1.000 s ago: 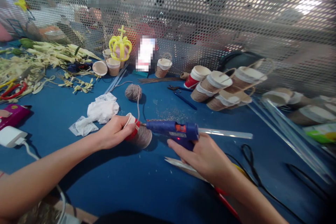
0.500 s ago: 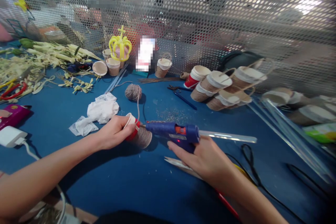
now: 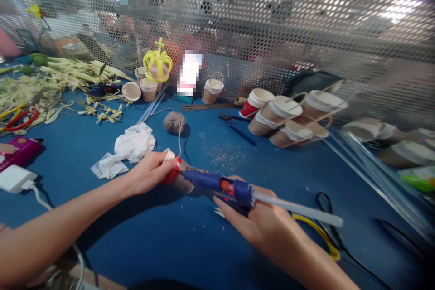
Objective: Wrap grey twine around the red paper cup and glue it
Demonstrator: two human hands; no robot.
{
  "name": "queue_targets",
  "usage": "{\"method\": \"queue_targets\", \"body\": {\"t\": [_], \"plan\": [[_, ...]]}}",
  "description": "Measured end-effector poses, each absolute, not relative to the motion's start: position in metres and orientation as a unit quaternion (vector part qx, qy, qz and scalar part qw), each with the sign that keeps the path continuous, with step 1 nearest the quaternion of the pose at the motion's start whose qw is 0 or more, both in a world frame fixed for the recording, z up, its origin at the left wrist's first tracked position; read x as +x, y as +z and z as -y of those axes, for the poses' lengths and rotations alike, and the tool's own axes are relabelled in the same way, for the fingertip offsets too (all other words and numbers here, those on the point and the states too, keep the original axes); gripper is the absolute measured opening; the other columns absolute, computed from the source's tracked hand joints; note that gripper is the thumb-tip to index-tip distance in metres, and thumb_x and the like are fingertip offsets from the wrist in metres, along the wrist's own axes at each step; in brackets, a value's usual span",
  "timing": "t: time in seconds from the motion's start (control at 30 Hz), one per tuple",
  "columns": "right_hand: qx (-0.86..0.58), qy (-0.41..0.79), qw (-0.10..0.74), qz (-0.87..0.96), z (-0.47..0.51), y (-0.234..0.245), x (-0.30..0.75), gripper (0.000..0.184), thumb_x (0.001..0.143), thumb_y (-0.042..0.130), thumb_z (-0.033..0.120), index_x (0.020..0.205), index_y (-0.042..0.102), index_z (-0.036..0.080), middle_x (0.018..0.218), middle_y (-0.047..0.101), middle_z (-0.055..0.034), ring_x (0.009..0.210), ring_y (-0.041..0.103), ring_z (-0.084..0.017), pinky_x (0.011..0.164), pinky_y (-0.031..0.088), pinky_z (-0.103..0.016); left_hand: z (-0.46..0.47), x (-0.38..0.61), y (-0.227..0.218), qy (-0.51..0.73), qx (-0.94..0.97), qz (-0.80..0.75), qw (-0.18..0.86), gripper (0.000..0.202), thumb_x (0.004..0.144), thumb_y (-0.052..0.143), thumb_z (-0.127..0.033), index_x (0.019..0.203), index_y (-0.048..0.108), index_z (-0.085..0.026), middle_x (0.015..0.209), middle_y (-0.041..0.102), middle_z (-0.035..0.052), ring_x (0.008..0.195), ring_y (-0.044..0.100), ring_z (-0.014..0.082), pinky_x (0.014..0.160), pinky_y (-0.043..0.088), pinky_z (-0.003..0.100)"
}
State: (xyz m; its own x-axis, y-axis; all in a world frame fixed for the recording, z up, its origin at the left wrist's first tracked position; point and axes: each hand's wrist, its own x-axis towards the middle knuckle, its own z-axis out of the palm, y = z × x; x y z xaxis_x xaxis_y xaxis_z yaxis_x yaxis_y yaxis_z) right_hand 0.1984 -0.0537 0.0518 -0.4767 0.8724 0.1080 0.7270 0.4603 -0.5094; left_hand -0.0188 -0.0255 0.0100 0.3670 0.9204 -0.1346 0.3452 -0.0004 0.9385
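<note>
My left hand (image 3: 149, 173) is closed round the rim end of a red paper cup (image 3: 171, 170), which lies tilted on its side. Grey-brown yarn (image 3: 184, 182) is wrapped round the cup's lower part, and a strand runs up to a ball of yarn (image 3: 174, 122) behind it. In my right hand (image 3: 260, 210) is a blue hot glue gun (image 3: 217, 182) with a clear glue stick (image 3: 299, 208) standing out of its back. The gun's nozzle is at the cup's side, by the edge of the wrapping; whether it touches cannot be made out. Scissors (image 3: 316, 231) lie partly under my right arm.
Yarn-wrapped cups (image 3: 282, 108) stand stacked at the back right, beside pliers (image 3: 234, 118). Crumpled white cloth (image 3: 134, 142) lies behind my left hand. A yellow crown (image 3: 158, 64), dried husks (image 3: 78, 69) and a purple device (image 3: 22, 148) are on the left. Perforated metal (image 3: 238, 31) closes the back.
The glue gun has tilted, its rear and glue stick swinging down and toward me, while its nozzle has moved slightly down along the cup. My left hand keeps its hold on the cup.
</note>
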Motion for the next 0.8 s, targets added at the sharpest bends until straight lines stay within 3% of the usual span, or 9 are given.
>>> {"method": "queue_targets", "body": {"t": [0.4,0.8], "plan": [[-0.456,0.247,0.120,0.846,0.065,0.049,0.195,0.012,0.079,0.041,0.021,0.077,0.053,0.020,0.069,0.061,-0.0003,0.057,0.056,-0.013,0.052,0.043,-0.025,0.026,-0.013,0.013,0.297,0.587,-0.515,0.550,0.032,0.076,0.038,-0.039,0.057,0.045,-0.014,0.051,0.043,-0.0034,0.047,0.035,0.0079,0.045,0.027,0.020],[-0.448,0.217,0.110,0.860,0.066,0.049,0.195,0.011,0.079,0.042,0.017,0.079,0.052,0.021,0.070,0.060,0.0009,0.057,0.056,-0.012,0.051,0.042,-0.021,0.026,-0.014,0.009,0.291,0.584,-0.527,0.545,0.034,0.077,0.037,-0.041,0.062,0.048,-0.013,0.053,0.043,-0.0021,0.050,0.036,0.0094,0.047,0.030,0.021]]}}
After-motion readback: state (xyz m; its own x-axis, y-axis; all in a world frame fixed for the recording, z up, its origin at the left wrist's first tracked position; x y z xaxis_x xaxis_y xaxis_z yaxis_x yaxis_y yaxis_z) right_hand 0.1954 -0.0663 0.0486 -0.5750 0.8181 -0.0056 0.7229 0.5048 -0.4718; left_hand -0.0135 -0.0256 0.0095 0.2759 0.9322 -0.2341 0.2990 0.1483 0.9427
